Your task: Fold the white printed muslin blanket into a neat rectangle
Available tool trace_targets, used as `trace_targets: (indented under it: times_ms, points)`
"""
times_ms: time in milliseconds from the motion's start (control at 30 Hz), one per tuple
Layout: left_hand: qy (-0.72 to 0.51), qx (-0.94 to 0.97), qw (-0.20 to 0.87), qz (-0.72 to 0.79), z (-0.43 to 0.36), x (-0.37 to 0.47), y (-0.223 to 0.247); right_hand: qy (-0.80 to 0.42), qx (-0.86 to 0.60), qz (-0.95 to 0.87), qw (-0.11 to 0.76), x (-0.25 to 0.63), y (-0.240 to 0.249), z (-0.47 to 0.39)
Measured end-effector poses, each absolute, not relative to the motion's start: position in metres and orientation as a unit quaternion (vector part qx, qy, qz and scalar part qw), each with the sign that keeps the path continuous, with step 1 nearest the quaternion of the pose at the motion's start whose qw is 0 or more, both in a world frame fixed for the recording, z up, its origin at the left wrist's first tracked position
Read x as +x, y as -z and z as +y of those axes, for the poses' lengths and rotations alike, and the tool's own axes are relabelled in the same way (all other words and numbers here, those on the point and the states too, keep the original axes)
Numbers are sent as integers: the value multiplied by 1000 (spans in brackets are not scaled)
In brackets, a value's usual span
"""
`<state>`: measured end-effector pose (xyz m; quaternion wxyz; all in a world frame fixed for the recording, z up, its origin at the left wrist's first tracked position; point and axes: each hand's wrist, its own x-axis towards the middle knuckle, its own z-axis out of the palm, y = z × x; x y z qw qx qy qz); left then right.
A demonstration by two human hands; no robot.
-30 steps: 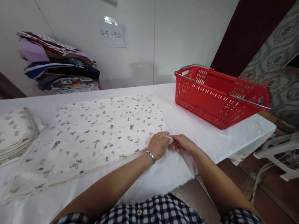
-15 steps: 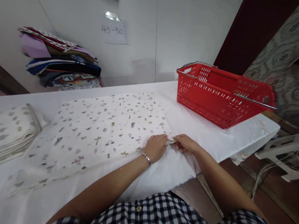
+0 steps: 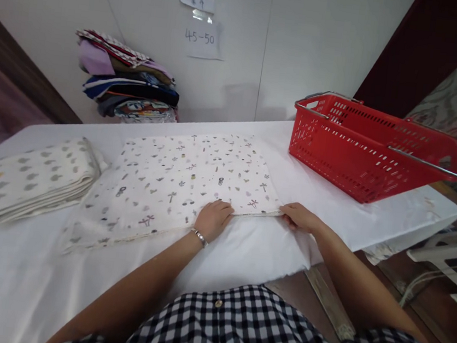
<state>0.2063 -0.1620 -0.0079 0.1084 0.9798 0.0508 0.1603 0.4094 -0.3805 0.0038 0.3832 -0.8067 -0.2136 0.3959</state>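
A white cloth [image 3: 207,174] with small printed figures and trees is spread on the table, folded in layers along its near edge. My left hand [image 3: 214,218], with a metal bracelet at the wrist, lies flat on that near edge, fingers stretched over the fabric. At the near right corner, the fingertips of my right hand [image 3: 300,217] pinch the cloth. Part of the right thumb and the fingers' undersides are hidden. Left of the cloth, close to it, rests a folded white cloth [image 3: 38,172] with grey spots.
A red plastic basket [image 3: 362,154] with metal handles stands on the right of the white-covered table [image 3: 239,255]. Folded fabrics [image 3: 131,83] are stacked by the wall at the back left. Paper signs [image 3: 202,39] hang on the wall. A white plastic stool [image 3: 450,257] is at the right.
My left hand has moved left along the near edge, away from my right hand. The edge between them now lies straighter. The view has turned left.
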Motion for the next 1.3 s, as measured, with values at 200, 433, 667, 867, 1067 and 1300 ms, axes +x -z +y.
trace_targets:
  times_ms: [200, 433, 667, 867, 1067, 1300]
  points:
    - [-161, 979, 103, 63, -154, 192, 9, -402, -827, -203, 336, 406, -17, -375]
    - [-94, 993, 64, 42, -152, 191, 7, -351, -876, -214, 251, 404, -22, -370]
    - [-97, 992, 75, 17, -145, 190, 10, -279, -910, -277, 136, 403, -19, -364]
    - [-148, 986, 76, 23, -147, 184, 15, -71, -957, -277, 43, 387, -20, -370]
    - [-141, 985, 93, 30, -154, 190, 12, 81, -863, -474, 152, 350, -14, -373]
    - [-150, 984, 89, 34, -165, 204, 13, 25, -812, -574, 108, 325, -5, -347]
